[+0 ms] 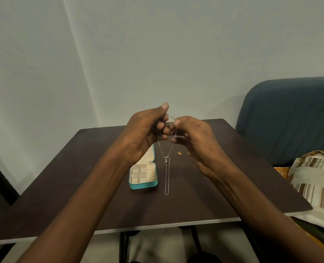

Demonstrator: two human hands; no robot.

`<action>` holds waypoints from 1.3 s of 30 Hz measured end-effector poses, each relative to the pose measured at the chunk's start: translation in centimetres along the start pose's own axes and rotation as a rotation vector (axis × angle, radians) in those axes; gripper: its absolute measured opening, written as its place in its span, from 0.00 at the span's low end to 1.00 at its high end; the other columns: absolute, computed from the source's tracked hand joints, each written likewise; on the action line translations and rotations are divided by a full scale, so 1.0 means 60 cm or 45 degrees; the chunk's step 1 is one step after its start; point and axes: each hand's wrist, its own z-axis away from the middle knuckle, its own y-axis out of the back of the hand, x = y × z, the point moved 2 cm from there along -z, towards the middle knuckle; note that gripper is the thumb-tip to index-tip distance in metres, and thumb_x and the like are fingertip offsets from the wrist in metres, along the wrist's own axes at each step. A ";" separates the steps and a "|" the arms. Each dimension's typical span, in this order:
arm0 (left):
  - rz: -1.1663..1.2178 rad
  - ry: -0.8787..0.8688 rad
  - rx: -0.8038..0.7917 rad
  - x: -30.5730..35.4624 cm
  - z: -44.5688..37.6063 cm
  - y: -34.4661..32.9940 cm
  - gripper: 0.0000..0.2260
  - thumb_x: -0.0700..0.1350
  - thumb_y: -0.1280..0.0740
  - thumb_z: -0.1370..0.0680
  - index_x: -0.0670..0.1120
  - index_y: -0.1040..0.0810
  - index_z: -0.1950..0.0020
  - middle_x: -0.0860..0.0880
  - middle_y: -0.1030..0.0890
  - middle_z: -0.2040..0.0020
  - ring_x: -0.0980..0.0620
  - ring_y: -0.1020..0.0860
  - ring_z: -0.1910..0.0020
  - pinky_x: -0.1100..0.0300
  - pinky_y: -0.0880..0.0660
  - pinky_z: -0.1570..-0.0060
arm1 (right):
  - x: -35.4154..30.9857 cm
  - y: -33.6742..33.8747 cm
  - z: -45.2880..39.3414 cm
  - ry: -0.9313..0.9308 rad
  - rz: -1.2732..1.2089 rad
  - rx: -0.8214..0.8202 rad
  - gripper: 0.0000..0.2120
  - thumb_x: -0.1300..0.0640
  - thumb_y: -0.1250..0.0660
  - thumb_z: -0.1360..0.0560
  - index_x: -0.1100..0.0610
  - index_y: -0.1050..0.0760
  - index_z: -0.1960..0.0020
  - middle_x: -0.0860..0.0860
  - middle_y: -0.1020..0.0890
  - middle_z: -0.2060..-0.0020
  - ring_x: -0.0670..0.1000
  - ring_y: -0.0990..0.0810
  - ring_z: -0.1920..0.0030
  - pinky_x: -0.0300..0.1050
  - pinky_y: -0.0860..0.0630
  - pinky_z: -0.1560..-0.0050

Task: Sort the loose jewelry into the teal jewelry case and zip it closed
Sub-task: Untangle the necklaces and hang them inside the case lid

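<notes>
From the head view, I have both hands raised above the dark table (62, 177). My left hand (144, 133) is curled, thumb and fingers pinching one end of a thin silver necklace (164, 149); my right hand (193, 137) is curled too, its fingertips pinching the other end by the clasp (172, 117), which sits between my thumbs. The chain hangs down in a narrow V to a small pendant (166, 160).

I judge this chain to be very light, limp and prone to tangling or slipping, so the ends near the clasp are the sensible places to hold it; the pendant is the only part with any weight and will swing.

A second silver chain (167, 177) lies stretched near-to-far on the table, just right of the teal jewelry case (144, 185). Farther right, a small gold piece (179, 153) rests on the table, and another gold piece (189, 154) lies partly hidden behind my right hand; I cannot tell what kind they are.

The case lies open, its lid laid back on the far side and half covered by my left hand. Its cream tray is split into small square compartments at left and what looks like a ridged section at right. I see no jewelry in any of them, though the detail is small.
</notes>
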 end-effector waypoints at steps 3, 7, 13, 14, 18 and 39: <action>0.144 0.083 0.055 0.002 0.002 -0.004 0.12 0.49 0.35 0.23 0.44 0.26 0.63 0.53 0.33 0.77 0.56 0.29 0.76 0.65 0.28 0.73 | 0.002 -0.001 0.001 -0.035 -0.212 0.037 0.09 0.60 0.40 0.25 0.55 0.24 0.62 0.54 0.18 0.64 0.52 0.21 0.58 0.45 0.26 0.55; 0.241 0.107 0.086 0.001 0.005 -0.011 0.10 0.47 0.34 0.23 0.44 0.27 0.61 0.53 0.34 0.77 0.57 0.32 0.77 0.65 0.27 0.73 | 0.011 -0.004 0.008 -0.089 -0.435 0.094 0.07 0.64 0.39 0.24 0.58 0.26 0.60 0.49 0.25 0.73 0.47 0.23 0.66 0.42 0.25 0.59; 0.304 0.100 0.151 0.008 0.004 -0.008 0.10 0.47 0.33 0.24 0.45 0.28 0.62 0.54 0.37 0.78 0.59 0.39 0.81 0.67 0.35 0.78 | 0.024 -0.010 0.025 -0.118 -0.522 0.000 0.04 0.64 0.37 0.24 0.59 0.25 0.57 0.49 0.26 0.74 0.47 0.23 0.68 0.39 0.24 0.64; 0.312 0.108 0.166 0.009 0.004 -0.007 0.09 0.48 0.33 0.24 0.46 0.28 0.61 0.54 0.37 0.78 0.59 0.40 0.81 0.67 0.35 0.79 | 0.027 -0.011 0.030 -0.119 -0.505 -0.012 0.04 0.64 0.37 0.24 0.59 0.24 0.56 0.49 0.26 0.73 0.47 0.24 0.69 0.38 0.24 0.64; 0.307 0.165 0.210 0.008 0.005 0.003 0.08 0.48 0.32 0.25 0.46 0.28 0.58 0.54 0.38 0.79 0.59 0.40 0.82 0.67 0.34 0.78 | 0.039 -0.015 0.040 -0.113 -0.469 -0.004 0.06 0.64 0.36 0.25 0.59 0.21 0.56 0.49 0.23 0.72 0.50 0.22 0.62 0.42 0.23 0.54; 0.001 0.039 0.007 0.014 0.009 0.002 0.07 0.47 0.37 0.21 0.44 0.24 0.54 0.53 0.31 0.75 0.59 0.37 0.79 0.69 0.41 0.81 | 0.010 -0.019 0.020 -0.029 -0.028 -0.087 0.08 0.55 0.32 0.27 0.56 0.22 0.49 0.48 0.18 0.61 0.45 0.22 0.60 0.39 0.25 0.60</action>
